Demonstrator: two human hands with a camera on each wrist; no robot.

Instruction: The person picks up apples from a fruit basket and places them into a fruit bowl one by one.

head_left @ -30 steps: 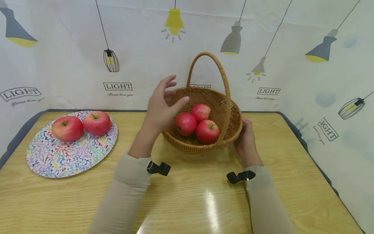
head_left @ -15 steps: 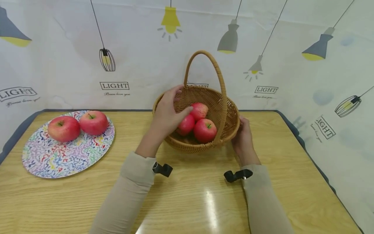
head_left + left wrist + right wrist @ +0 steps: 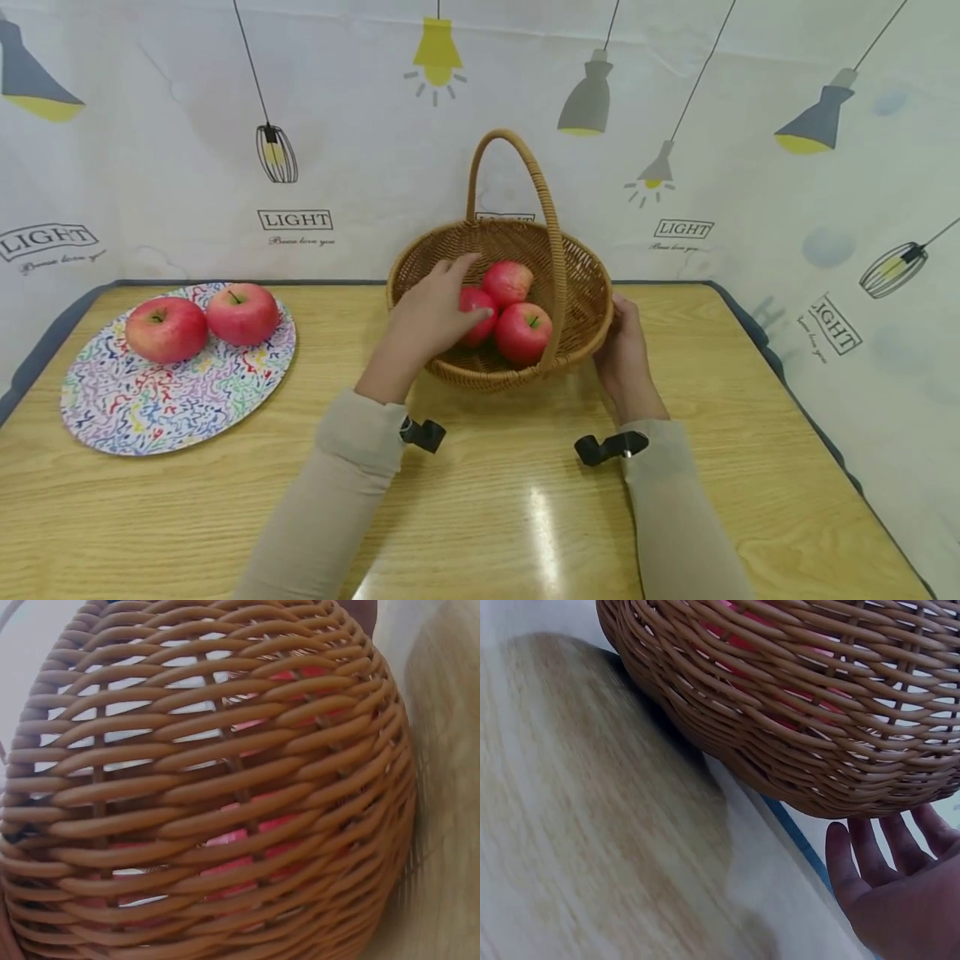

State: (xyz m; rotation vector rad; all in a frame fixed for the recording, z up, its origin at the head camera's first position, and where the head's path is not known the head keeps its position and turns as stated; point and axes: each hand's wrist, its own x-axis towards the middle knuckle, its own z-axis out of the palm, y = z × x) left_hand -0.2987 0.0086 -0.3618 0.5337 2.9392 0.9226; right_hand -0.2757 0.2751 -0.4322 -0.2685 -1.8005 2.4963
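A brown wicker basket (image 3: 581, 275) with a tall arched handle stands at the middle back, holding three red apples. My left hand (image 3: 427, 317) reaches over its left rim. The thumb and fingers are spread around the leftmost apple (image 3: 475, 321), covering part of it. Beside that one lie the rear apple (image 3: 507, 282) and the front apple (image 3: 525, 333). My right hand (image 3: 624, 358) is at the basket's right side; in the right wrist view its fairly straight fingers (image 3: 866, 851) touch the outer wall. The left wrist view is filled by the weave (image 3: 225, 780), with red showing through.
On the left of the wooden table (image 3: 480, 500) is a round plate (image 3: 172, 408) with a colourful squiggle pattern, bearing two apples (image 3: 167, 329). A pale wall sheet (image 3: 360, 125) printed with lamps rises right behind the basket.
My left hand has moved from above the basket's left rim down and inward to the leftmost apple. The basket's handle has swung slightly left. My right hand stays at the basket's side.
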